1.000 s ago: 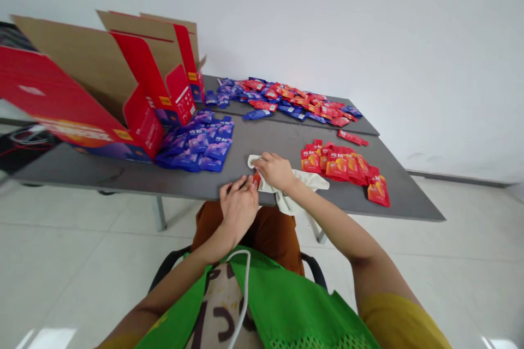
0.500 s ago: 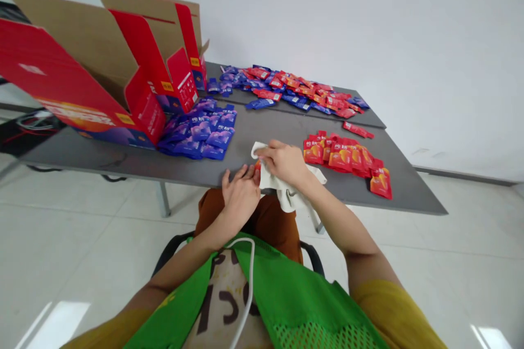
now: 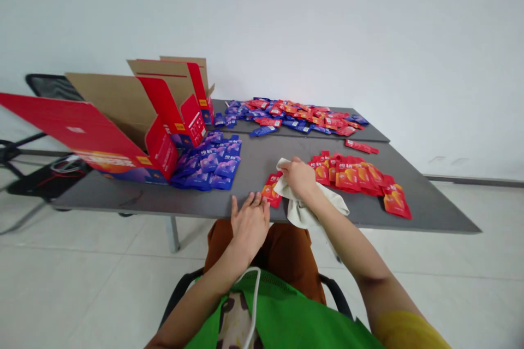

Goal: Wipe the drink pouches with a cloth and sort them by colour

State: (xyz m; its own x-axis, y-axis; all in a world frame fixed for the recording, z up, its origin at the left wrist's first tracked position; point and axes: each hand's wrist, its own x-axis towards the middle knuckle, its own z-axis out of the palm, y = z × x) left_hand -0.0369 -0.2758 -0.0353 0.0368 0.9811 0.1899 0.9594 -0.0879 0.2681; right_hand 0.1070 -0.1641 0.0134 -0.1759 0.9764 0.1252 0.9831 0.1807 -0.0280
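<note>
My left hand (image 3: 250, 223) lies at the table's front edge with its fingers stretched out, the fingertips touching the lower left corner of a red pouch (image 3: 271, 191). My right hand (image 3: 301, 179) is closed on a white cloth (image 3: 301, 212), just right of that pouch. The cloth covers the pouch's right side and trails over the table edge beneath my forearm. Beyond my right hand lies a spread of overlapping red pouches (image 3: 347, 174). To the left, purple-blue pouches (image 3: 208, 163) overlap in a similar spread.
Open red cartons (image 3: 123, 144) stand at the left of the grey table (image 3: 262, 147). At the back is a mixed heap of red and blue pouches (image 3: 295, 115). A lone red pouch (image 3: 362, 146) lies right of centre. The white wall rises behind.
My right hand has lifted off the pouch with the cloth and shifted right, so more of the red pouch shows. My left fingers have straightened. The camera view has tilted and shifted.
</note>
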